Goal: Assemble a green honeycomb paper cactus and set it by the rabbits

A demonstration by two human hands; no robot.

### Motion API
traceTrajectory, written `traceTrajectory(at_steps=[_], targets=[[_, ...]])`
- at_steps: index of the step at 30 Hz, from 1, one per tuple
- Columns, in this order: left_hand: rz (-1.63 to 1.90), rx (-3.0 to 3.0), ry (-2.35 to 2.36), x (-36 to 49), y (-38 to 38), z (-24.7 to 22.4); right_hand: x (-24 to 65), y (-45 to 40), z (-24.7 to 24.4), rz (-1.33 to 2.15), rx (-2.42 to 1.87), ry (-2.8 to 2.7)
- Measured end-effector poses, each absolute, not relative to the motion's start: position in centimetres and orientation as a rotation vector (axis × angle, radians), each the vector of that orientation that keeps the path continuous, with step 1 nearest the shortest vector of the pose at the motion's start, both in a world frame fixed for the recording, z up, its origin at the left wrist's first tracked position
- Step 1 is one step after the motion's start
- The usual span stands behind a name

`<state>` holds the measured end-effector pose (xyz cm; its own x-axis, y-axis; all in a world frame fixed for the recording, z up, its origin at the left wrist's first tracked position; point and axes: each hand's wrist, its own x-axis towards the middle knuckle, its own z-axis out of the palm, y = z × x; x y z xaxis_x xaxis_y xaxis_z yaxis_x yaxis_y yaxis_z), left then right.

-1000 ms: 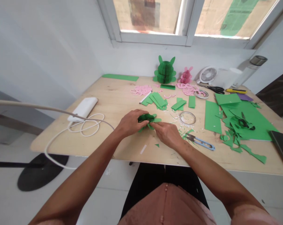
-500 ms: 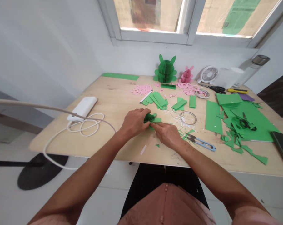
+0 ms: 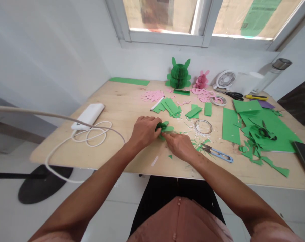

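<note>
A small green folded-paper figure (image 3: pixel 169 128) with rounded flat lobes is between my hands near the table's front middle. My left hand (image 3: pixel 145 130) is closed around its left side, covering much of the dark pleated part. My right hand (image 3: pixel 179 144) presses its fingertips together at the near edge, by the left thumb. Exactly what the right fingertips grip is hidden. Right of that hand lie blue-handled thread snips (image 3: pixel 218 154) among thin green trimmings. A roll of tape (image 3: pixel 203 127) rests beyond them.
Green paper pieces (image 3: pixel 171 107), pink scraps (image 3: pixel 152 96) and a pen (image 3: pixel 157 104) lie farther back. A large green bunny (image 3: pixel 179 76) and a small pink bunny (image 3: pixel 201 80) stand by the wall. Green sheets (image 3: pixel 276 127) fill the right; a white power strip (image 3: pixel 89 116) sits left.
The green paper figure has tilted slightly in my left hand, and its pleats look more closed. My right fingertips have shifted a little at its near edge.
</note>
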<state>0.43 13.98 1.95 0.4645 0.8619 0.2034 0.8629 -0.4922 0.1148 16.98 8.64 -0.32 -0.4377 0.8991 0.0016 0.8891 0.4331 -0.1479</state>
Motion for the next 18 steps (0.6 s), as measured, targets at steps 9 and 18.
traceTrajectory(at_steps=[9, 18], targets=[[-0.277, -2.843, -1.522, -0.3, 14.4, 2.0, 16.9, 8.6, 0.0, 0.221, -1.595, -2.584], [-0.265, -2.734, -1.499, 0.9, 13.8, 1.8, 17.0, 8.6, -0.2, 0.204, -1.577, -2.579]])
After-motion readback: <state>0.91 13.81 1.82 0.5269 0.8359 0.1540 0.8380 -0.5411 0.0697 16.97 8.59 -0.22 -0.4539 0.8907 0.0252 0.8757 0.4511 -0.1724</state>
